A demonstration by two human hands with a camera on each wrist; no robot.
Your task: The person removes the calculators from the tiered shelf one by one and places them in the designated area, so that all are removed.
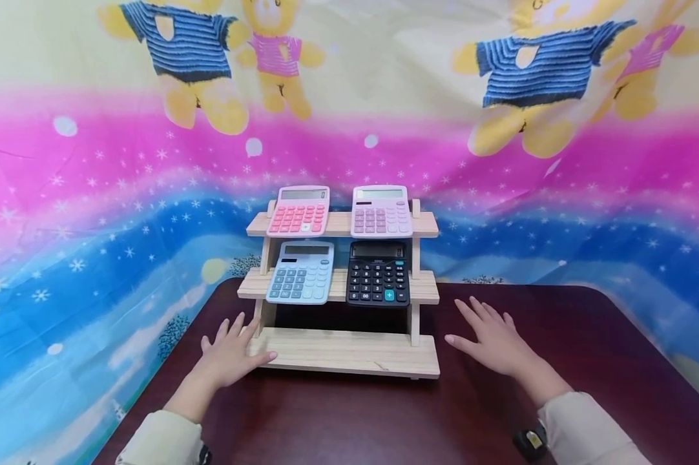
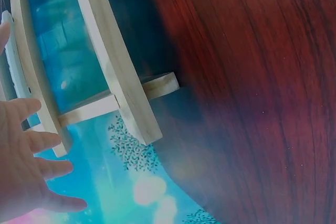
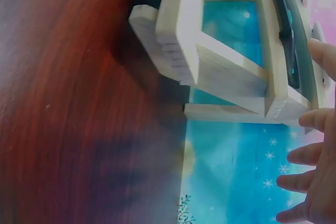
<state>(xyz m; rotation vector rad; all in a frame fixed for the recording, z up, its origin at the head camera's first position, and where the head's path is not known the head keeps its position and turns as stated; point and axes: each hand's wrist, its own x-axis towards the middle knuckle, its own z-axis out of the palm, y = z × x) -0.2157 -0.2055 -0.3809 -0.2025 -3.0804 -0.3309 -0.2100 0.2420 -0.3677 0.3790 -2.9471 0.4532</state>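
A three-tier wooden stand [image 1: 349, 352] is on the table in the head view. On its top shelf lean a pink calculator [image 1: 298, 212] at left and a lilac one, the second calculator [image 1: 381, 212], at right. The middle shelf bears a light blue calculator [image 1: 301, 272] and a black calculator [image 1: 378, 274]. My left hand [image 1: 230, 355], fingers spread, is by the stand's left end, its thumb near the bottom shelf; whether it touches cannot be told. To the right of the stand, my right hand [image 1: 495, 339] hovers apart from it with straight, spread fingers, holding nothing.
The stand rests on a dark reddish-brown table [image 1: 349, 420] with rounded far corners. Right behind it hangs a colourful cloth [image 1: 349, 148] printed with bears and snowflakes. A small black device [image 1: 530, 444] is strapped at the right wrist.
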